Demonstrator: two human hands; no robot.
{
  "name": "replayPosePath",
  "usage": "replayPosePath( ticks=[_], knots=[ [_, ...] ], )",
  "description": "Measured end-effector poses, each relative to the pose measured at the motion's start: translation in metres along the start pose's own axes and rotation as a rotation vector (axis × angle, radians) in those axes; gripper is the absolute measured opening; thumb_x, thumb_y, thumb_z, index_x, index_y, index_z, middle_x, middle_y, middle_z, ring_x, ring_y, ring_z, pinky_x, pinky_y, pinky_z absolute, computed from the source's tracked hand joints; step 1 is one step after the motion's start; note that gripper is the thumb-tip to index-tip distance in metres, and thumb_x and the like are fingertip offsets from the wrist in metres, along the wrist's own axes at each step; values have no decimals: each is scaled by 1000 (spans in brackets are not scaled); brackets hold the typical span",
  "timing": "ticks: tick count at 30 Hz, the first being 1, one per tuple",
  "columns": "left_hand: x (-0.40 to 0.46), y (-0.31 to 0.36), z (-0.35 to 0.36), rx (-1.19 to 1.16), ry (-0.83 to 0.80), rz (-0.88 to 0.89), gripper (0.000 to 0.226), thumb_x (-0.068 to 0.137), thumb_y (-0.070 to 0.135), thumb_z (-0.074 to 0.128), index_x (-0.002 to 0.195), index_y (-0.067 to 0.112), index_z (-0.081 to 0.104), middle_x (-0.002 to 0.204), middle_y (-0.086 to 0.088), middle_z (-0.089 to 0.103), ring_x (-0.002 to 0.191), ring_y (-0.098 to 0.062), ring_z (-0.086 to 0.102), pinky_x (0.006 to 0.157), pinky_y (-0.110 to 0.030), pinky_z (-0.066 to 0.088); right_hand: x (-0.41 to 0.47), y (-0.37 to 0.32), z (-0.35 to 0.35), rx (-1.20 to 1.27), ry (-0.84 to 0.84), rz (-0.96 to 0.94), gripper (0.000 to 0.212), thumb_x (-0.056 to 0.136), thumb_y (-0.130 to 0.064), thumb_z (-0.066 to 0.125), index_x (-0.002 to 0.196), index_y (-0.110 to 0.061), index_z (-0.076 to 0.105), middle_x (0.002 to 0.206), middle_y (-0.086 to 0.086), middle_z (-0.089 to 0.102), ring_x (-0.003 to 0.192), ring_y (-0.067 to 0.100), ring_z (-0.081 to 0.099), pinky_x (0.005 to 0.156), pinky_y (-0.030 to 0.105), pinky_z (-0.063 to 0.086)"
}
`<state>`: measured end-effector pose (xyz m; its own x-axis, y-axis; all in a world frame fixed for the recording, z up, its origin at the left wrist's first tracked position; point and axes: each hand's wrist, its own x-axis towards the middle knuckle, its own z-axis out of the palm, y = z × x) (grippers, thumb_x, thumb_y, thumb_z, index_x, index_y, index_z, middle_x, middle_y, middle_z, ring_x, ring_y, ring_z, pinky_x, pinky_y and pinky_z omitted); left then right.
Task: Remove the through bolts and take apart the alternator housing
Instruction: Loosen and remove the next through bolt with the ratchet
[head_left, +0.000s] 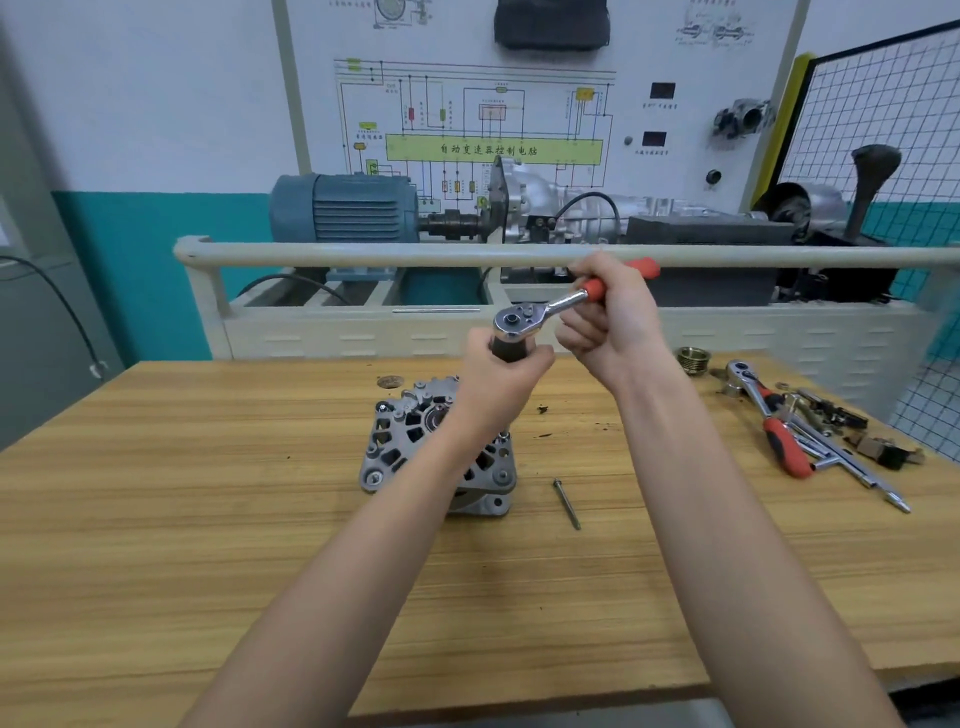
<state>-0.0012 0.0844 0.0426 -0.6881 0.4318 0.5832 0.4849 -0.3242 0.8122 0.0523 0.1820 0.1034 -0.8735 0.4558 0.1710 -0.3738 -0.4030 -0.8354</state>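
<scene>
Wooden workbench (208, 545) with striped, pale-brown grain, dotted with dark crumbs of dirt near the middle. At its centre, the alternator (410, 447): cast grey metal, ribbed and full of vent slots, bolt ears at the corners, partly hidden behind the left forearm. Just to its right, lying loose on the wood, one long thin bolt (566, 503), dark and slightly tilted. Raised above the alternator, a ratchet (540, 310) with a shiny chrome head and an orange handle, a dark socket (506, 349) hanging beneath the head. Left hand (501, 379) wrapped tightly around that socket, fingers closed on it. Right hand (608, 317) closed around the orange handle, thumb and fingers clamped.

Toward the right edge of the bench, well apart from the alternator: a ribbed brass-coloured pulley (693, 359), a second ratchet (763, 415) with a red-and-black grip, chrome extension bars (852, 467) and a scatter of small dark parts (836, 415), too jumbled to sort out. Behind the bench, a pale rounded rail (363, 254), a blue finned motor (345, 208) coupled to a silvery gearbox (566, 208), and a white wiring-diagram board (478, 130). Wire mesh panel (883, 130) at far right.
</scene>
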Motion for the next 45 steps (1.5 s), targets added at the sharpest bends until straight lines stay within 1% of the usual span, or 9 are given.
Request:
replayPosePath(
  ticks=[7, 11, 13, 17, 21, 23, 29, 35, 45],
  knots=[
    [-2, -8, 5, 5, 71, 107, 44, 81, -12, 55, 54, 18, 38, 49, 4, 35, 47, -12, 30, 46, -27, 27, -35, 29, -6, 215, 253, -298, 38, 87, -3, 51, 57, -17, 32, 37, -7, 22, 33, 10, 15, 37, 21, 18],
    [0, 5, -14, 141, -179, -11, 34, 84, 3, 65, 57, 17, 50, 49, 5, 49, 48, -11, 46, 51, -26, 41, -35, 29, -4, 196, 306, -308, 41, 86, -4, 54, 56, -19, 32, 37, -7, 24, 34, 9, 17, 38, 21, 18],
    [-4, 8, -32, 229, -340, -87, 9, 81, 21, 72, 77, 21, 64, 72, 4, 68, 73, -9, 64, 74, -22, 52, -33, 28, -4, 187, 313, -296, 42, 86, -6, 56, 55, -20, 32, 37, -8, 25, 34, 9, 18, 37, 21, 18],
    [-23, -20, -69, 744, -208, -191, 60, 74, 45, 76, 125, 25, 52, 129, 10, 55, 120, -5, 48, 106, -34, 37, -33, 28, -6, 158, 261, -262, 38, 88, -15, 62, 57, -17, 40, 39, -7, 26, 35, 8, 20, 39, 21, 18],
    [-41, -58, -78, 1215, -144, -157, 92, 73, 72, 59, 143, 17, 35, 151, 1, 33, 143, -19, 21, 118, -40, 14, -37, 35, -7, 143, 136, -277, 26, 89, -14, 61, 65, -14, 50, 52, -3, 40, 45, 9, 35, 47, 21, 30],
    [-43, -71, -74, 1313, -75, -98, 96, 73, 80, 49, 142, 14, 37, 151, -1, 34, 143, -18, 22, 117, -39, 14, -38, 41, -4, 125, 73, -298, 21, 91, -13, 57, 71, -12, 56, 65, -1, 51, 56, 10, 47, 56, 22, 40],
    [-43, -85, -72, 1371, 86, 76, 67, 89, 64, 33, 128, 12, 52, 137, -3, 51, 133, -20, 39, 108, -42, 30, -32, 46, 0, 4, -81, -343, 35, 99, -13, 40, 78, -10, 67, 83, 5, 67, 86, 20, 61, 76, 32, 51],
    [-34, -96, -74, 1339, 126, 101, 46, 92, 42, 44, 121, 9, 58, 131, -5, 57, 128, -21, 45, 106, -42, 34, -17, 52, 1, -20, -63, -354, 36, 99, -14, 40, 74, -11, 67, 81, 6, 67, 84, 21, 62, 73, 32, 52],
    [4, -120, -81, 1325, 154, 53, 46, 92, 42, 47, 122, 9, 58, 133, -6, 56, 128, -21, 45, 107, -40, 32, 34, 60, 3, 5, -46, -302, 31, 98, -12, 41, 77, -7, 64, 77, 7, 65, 82, 25, 61, 76, 35, 51]
  ],
)
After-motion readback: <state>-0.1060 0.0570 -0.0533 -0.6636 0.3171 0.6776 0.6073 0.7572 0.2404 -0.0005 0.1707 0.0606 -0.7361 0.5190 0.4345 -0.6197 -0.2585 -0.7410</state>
